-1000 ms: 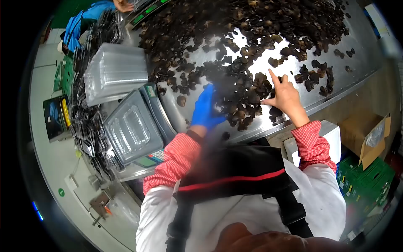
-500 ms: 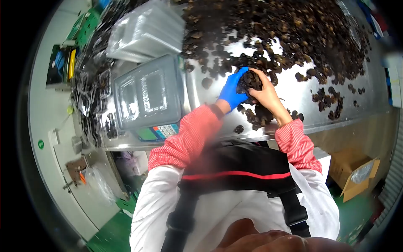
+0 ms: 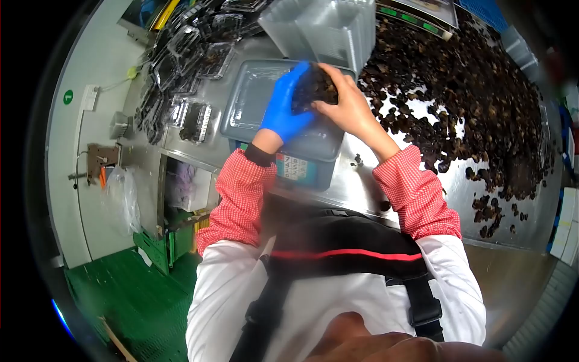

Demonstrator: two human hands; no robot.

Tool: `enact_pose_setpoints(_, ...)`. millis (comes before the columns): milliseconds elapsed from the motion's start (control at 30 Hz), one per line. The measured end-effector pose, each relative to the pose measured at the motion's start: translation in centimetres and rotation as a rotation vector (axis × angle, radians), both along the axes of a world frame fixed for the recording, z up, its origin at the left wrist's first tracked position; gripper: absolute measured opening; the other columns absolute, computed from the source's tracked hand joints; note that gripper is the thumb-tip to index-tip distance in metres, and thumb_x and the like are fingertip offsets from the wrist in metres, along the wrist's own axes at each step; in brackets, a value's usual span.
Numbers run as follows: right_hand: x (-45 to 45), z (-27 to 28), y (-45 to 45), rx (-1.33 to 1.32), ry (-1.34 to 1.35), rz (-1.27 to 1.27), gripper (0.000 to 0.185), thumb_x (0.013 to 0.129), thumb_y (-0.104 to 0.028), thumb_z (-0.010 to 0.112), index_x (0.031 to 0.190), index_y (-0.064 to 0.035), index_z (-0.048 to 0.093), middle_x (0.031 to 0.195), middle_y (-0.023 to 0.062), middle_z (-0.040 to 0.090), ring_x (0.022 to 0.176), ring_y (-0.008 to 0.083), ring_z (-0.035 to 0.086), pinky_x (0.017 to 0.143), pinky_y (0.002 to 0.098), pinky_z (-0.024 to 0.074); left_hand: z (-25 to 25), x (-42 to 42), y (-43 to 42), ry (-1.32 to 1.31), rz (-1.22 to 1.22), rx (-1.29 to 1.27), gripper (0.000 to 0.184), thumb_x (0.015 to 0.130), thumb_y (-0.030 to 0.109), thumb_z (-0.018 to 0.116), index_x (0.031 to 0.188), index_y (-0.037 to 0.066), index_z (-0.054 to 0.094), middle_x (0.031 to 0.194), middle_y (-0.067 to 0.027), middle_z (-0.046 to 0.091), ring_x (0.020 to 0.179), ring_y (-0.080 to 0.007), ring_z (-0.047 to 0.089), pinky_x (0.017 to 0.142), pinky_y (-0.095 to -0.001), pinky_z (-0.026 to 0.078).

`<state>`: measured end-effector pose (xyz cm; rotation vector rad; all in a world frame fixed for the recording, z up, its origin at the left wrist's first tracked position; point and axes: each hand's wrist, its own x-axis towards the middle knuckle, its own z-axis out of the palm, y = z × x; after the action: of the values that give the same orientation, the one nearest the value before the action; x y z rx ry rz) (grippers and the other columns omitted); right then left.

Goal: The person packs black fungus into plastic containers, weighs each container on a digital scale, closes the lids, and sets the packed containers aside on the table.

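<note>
My left hand (image 3: 285,108), in a blue glove, and my bare right hand (image 3: 348,105) are cupped around opposite sides of a clump of dark brown mushrooms (image 3: 313,89), which look like wood ear. Both hands hold the clump over the grey top of a digital scale (image 3: 247,114). Whether the clump touches the scale is hidden by the hands. The scale's keypad (image 3: 295,168) faces me below my left wrist. To the right, a wide heap of the same dark mushrooms (image 3: 482,102) covers the metal table (image 3: 362,187).
A stack of clear plastic trays (image 3: 325,30) stands just behind the scale. Several filled clear packs (image 3: 196,120) lie at the left. A second scale (image 3: 416,21) is at the back. A green crate (image 3: 154,250) sits on the floor at the lower left.
Both hands have carried the mushroom clump left, from the metal table to above the scale. The camera view has turned leftward, showing more of the packs and wall.
</note>
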<state>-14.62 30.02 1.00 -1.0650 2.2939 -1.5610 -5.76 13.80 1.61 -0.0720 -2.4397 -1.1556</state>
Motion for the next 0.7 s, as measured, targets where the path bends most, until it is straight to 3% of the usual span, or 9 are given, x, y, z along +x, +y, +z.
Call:
enact_pose_setpoints(100, 0.3, -0.9, -1.7, 0.134, 0.021, 0.031, 0.064, 0.081, -0.02, 0.072, 0.141, -0.0153, 0.047, 0.12, 0.025, 0.053, 0.109, 0.042, 0.057, 0.094, 0.0425, 0.047, -3.1, 1.3, -3.1, -0.1, 0.039, -0.138, 0.09, 0.068, 0.005, 0.077, 0.148, 0.011, 0.037, 0.148, -0.0145, 0.041, 0.136, -0.0357, 0.041, 0.113, -0.0413, 0.035)
enact_pose_setpoints(167, -0.1, -2.7, -2.2, 0.029, 0.181, -0.012, 0.041, 0.086, -0.014, 0.068, 0.126, -0.0111, 0.061, 0.103, 0.0177, 0.059, 0.093, 0.0321, 0.062, 0.081, 0.0379, 0.0515, -2.5, 2.1, -3.2, -0.14, 0.047, -0.137, 0.086, 0.071, 0.006, 0.076, 0.148, 0.014, 0.038, 0.149, -0.0153, 0.04, 0.14, -0.0358, 0.036, 0.114, -0.0414, 0.035)
enact_pose_setpoints(233, -1.0, -4.1, -2.1, -0.067, 0.065, -0.024, 0.029, 0.09, -0.009, 0.065, 0.118, -0.0062, 0.062, 0.099, 0.0121, 0.061, 0.077, 0.0216, 0.064, 0.063, 0.0315, 0.0538, -1.3, 2.8, -2.9, -0.188, 0.059, -0.148, 0.084, 0.074, 0.006, 0.075, 0.148, 0.016, 0.038, 0.149, -0.0154, 0.039, 0.14, -0.0344, 0.036, 0.113, -0.0405, 0.036)
enact_pose_setpoints(267, -0.2, -1.8, -1.7, -0.117, -0.385, -0.031, 0.02, 0.093, -0.007, 0.061, 0.113, -0.0031, 0.062, 0.096, 0.0068, 0.062, 0.063, 0.0117, 0.059, 0.049, 0.0246, 0.0503, -0.5, 3.1, -2.6, -0.199, 0.095, -0.158, 0.079, 0.076, 0.007, 0.074, 0.147, 0.017, 0.04, 0.147, -0.0159, 0.042, 0.137, -0.0336, 0.041, 0.111, -0.0383, 0.038)
enact_pose_setpoints(367, -0.8, -0.1, 0.4, -0.26, -0.707, -0.041, 0.021, 0.092, -0.008, 0.062, 0.112, -0.0009, 0.061, 0.095, 0.0078, 0.063, 0.058, 0.0112, 0.058, 0.048, 0.0252, 0.0504, 0.1, 3.8, -3.4, -0.095, 0.121, -0.101, 0.07, 0.079, 0.007, 0.073, 0.143, 0.014, 0.046, 0.143, -0.012, 0.047, 0.13, -0.0307, 0.049, 0.106, -0.0377, 0.044)
enact_pose_setpoints(500, -2.4, -0.5, 5.8, -0.269, -0.788, -0.037, 0.028, 0.095, -0.015, 0.062, 0.121, -0.0045, 0.059, 0.092, 0.005, 0.06, 0.059, 0.0089, 0.057, 0.047, 0.0206, 0.0457, 0.1, 6.7, -5.6, -0.144, 0.295, 0.42, 0.052, 0.088, 0.01, 0.069, 0.137, 0.011, 0.053, 0.13, -0.0067, 0.058, 0.118, -0.0224, 0.057, 0.096, -0.0344, 0.05)
enact_pose_setpoints(567, -2.7, -1.0, 7.9, 0.07, -0.652, -0.023, 0.043, 0.092, -0.023, 0.067, 0.13, -0.0067, 0.055, 0.097, 0.0077, 0.062, 0.069, 0.0144, 0.063, 0.056, 0.0267, 0.0523, -1.2, 8.6, -7.5, -0.138, 0.365, 0.595, 0.045, 0.092, 0.013, 0.066, 0.136, 0.01, 0.055, 0.123, -0.005, 0.061, 0.114, -0.019, 0.058, 0.092, -0.0325, 0.051)
enact_pose_setpoints(633, -2.0, -2.3, 8.5, 0.807, 0.255, -0.171, 0.063, 0.086, -0.034, 0.074, 0.137, -0.0063, 0.048, 0.107, 0.0148, 0.063, 0.087, 0.0259, 0.067, 0.076, 0.0399, 0.0548, -0.4, 9.9, -7.6, -0.192, 0.51, 0.864, 0.044, 0.091, 0.012, 0.066, 0.134, 0.01, 0.055, 0.118, -0.0045, 0.062, 0.106, -0.0173, 0.061, 0.091, -0.0316, 0.051)
enact_pose_setpoints(700, -1.8, -2.7, 7.8, 0.597, 0.245, -0.199, 0.064, 0.082, -0.037, 0.075, 0.135, -0.0092, 0.053, 0.108, 0.0147, 0.064, 0.085, 0.0291, 0.068, 0.075, 0.0371, 0.0541, -0.2, 11.1, -7.7, -0.199, 0.575, 1.056, 0.044, 0.091, 0.013, 0.065, 0.133, 0.01, 0.056, 0.114, -0.0042, 0.062, 0.102, -0.0167, 0.062, 0.09, -0.0321, 0.051)
